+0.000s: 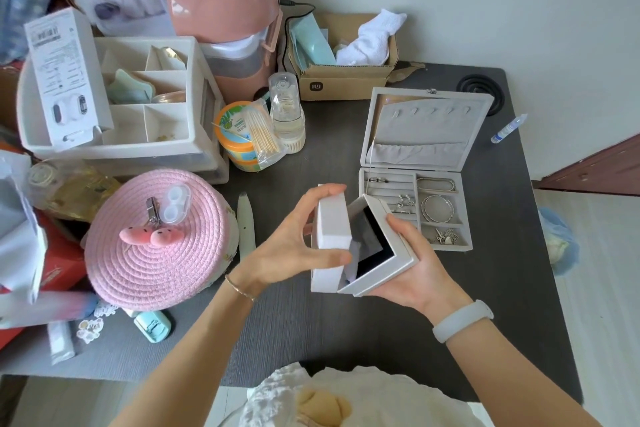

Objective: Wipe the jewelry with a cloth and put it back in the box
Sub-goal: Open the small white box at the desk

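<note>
I hold a small white gift box above the dark table. My left hand grips its lid, tilted open to the left. My right hand grips the box base from below; its inside looks black, with a bit of white material at the lower edge. Behind it a grey jewelry box lies open, its tray holding rings, earrings, a bangle, a bracelet and a chain. A white cloth sits in a cardboard box at the back.
A round pink woven lid with a contact lens case lies at the left. Behind it stand a white organizer, a pink helmet-shaped device, a jar with cotton swabs and a clear bottle. A white pen-like tool lies beside my left hand.
</note>
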{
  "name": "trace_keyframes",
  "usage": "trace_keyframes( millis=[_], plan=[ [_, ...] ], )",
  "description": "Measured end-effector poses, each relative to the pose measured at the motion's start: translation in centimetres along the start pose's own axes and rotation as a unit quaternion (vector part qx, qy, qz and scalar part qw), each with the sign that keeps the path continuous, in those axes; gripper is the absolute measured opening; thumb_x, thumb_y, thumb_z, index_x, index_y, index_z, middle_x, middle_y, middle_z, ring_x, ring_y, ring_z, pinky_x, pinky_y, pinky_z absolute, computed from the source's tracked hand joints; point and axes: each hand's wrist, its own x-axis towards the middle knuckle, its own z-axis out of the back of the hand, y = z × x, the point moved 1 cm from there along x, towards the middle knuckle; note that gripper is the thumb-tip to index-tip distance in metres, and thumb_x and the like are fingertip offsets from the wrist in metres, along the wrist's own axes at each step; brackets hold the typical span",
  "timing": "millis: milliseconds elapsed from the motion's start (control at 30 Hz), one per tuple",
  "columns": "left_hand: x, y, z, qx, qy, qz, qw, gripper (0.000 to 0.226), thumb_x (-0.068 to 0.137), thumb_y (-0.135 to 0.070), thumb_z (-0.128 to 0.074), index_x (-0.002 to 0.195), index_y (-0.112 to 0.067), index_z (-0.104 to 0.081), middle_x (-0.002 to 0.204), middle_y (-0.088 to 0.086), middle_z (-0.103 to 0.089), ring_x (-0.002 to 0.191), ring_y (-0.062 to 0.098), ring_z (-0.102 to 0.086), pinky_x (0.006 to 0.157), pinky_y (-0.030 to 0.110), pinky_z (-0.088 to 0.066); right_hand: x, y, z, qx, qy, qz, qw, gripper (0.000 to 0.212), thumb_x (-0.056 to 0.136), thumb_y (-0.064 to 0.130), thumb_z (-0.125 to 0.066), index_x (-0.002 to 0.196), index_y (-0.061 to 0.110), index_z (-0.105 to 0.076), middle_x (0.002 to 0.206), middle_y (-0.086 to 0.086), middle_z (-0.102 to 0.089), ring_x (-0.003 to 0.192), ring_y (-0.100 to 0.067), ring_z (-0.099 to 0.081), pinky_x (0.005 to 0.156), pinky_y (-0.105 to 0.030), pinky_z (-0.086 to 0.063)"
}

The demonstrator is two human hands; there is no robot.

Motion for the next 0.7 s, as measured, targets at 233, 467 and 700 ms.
trace_keyframes(
  millis=[233, 467, 700],
  plan=[
    [0.2, 3.6, 1.0, -0.406, -0.152, 0.066, 0.899, 0.066, 0.063, -0.045, -0.061, 0.127, -0.037, -0.046, 0.107, -0.005, -0.062, 0.089, 0.015, -0.061, 0.067, 0.031, -0.053, -0.2, -0.1, 0.0, 0.087, -0.002, 0.075, 0.993, 0.05, 0.085, 0.048, -0.039, 0.117, 0.015, -0.059, 0.117, -0.015, -0.061, 0.105, -0.036, -0.058, 0.1, -0.059, -0.033],
    [0.8, 7.2, 1.1, -0.492, -0.279, 0.163, 0.808, 0.027, 0.089, -0.038, -0.045, 0.103, -0.018, -0.058, 0.093, 0.003, -0.064, 0.082, 0.019, -0.064, 0.059, 0.03, -0.056, 0.2, 0.2, -0.3, 0.094, -0.041, 0.1, 0.99, 0.04, 0.088, 0.037, -0.039, 0.098, 0.014, -0.071, 0.102, -0.015, -0.069, 0.094, -0.036, -0.064, 0.095, -0.061, -0.036],
    [1.6, 8.9, 1.3, -0.207, -0.268, 0.214, 0.916, 0.036, 0.093, -0.043, -0.044, 0.12, -0.021, -0.047, 0.116, 0.01, -0.058, 0.099, 0.024, -0.059, 0.082, 0.044, -0.052, 1.4, 1.2, -0.1, -0.042, -0.109, 0.109, 0.987, 0.031, 0.088, 0.033, -0.05, 0.115, 0.02, -0.06, 0.112, -0.011, -0.061, 0.113, -0.034, -0.054, 0.094, -0.059, -0.043]
  ],
)
